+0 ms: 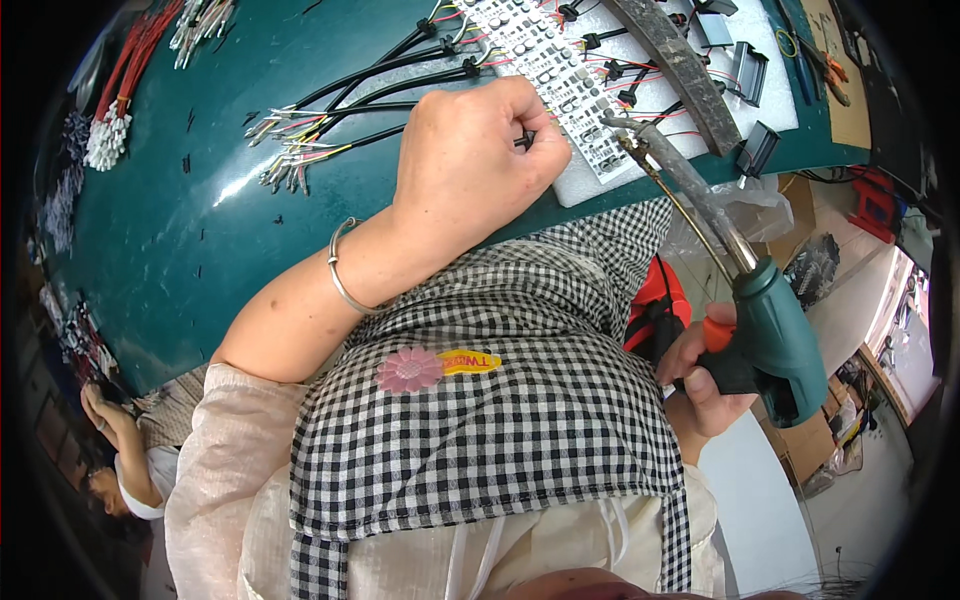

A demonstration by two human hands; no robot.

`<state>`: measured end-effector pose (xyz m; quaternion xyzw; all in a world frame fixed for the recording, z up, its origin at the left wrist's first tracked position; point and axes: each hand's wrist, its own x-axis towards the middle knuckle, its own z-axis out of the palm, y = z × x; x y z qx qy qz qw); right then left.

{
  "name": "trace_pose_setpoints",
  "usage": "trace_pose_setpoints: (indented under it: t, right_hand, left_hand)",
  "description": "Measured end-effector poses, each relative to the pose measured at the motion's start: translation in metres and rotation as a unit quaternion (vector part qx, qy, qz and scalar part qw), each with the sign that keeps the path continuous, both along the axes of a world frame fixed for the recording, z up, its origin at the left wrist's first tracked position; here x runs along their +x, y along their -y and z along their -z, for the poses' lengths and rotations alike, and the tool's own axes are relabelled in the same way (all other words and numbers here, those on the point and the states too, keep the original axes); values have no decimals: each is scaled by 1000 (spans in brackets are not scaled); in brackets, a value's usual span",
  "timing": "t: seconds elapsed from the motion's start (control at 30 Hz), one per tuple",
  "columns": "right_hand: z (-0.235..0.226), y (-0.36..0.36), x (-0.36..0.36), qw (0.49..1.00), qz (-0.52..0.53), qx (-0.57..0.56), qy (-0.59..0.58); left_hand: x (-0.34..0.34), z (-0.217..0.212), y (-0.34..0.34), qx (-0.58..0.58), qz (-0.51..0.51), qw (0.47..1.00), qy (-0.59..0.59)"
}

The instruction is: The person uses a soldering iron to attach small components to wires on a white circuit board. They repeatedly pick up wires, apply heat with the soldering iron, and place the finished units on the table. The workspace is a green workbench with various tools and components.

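Left hand (pixel 470 160) closed into a fist at upper centre of the frame, pinching a small black wire end (pixel 524 140) against the edge of the white foam pad (pixel 585 175). Right hand (pixel 705 375) at the right, fingers wrapped tight around the grip of a green soldering gun (pixel 770 335), one finger near its orange trigger; long metal tip (pixel 640 140) reaching up to the pad, just beside the wire end. Seems to be in the middle of the work: several black cables (pixel 380 85) with stripped coloured ends already laid out in the upper centre, and more small black connectors (pixel 620 70) with red wires resting on the pad near a grid of small grey parts (pixel 540 50). Hard to tell which pieces are finished and which are waiting, because the joints are too small here. Dark green table (pixel 200 230), shiny, with tiny wire scraps spread on it. Bundle of red wires (pixel 125 75) with white ends in the upper left. Black-and-white checked apron (pixel 500 430) with a pink flower patch filling the lower centre. Silver bracelet (pixel 340 270) on the left wrist. Another person (pixel 125 470) partly visible at lower left. Cardboard boxes (pixel 810 440) on the workshop floor at the right.
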<state>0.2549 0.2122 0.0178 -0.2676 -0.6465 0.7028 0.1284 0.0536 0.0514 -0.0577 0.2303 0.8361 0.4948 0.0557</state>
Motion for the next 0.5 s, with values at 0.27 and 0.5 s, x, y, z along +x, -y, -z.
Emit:
trace_pose_setpoints:
  t: [0.27, 0.5]
  right_hand:
    - [2, -7, 4, 1000, -8, -20, -9]
    - [0, -7, 6, 999, -21, -4, 29]
  left_hand:
    - [-5, -8, 5, -14, 27, 984, 177]
    - [-5, -11, 5, -28, 28, 982, 187]
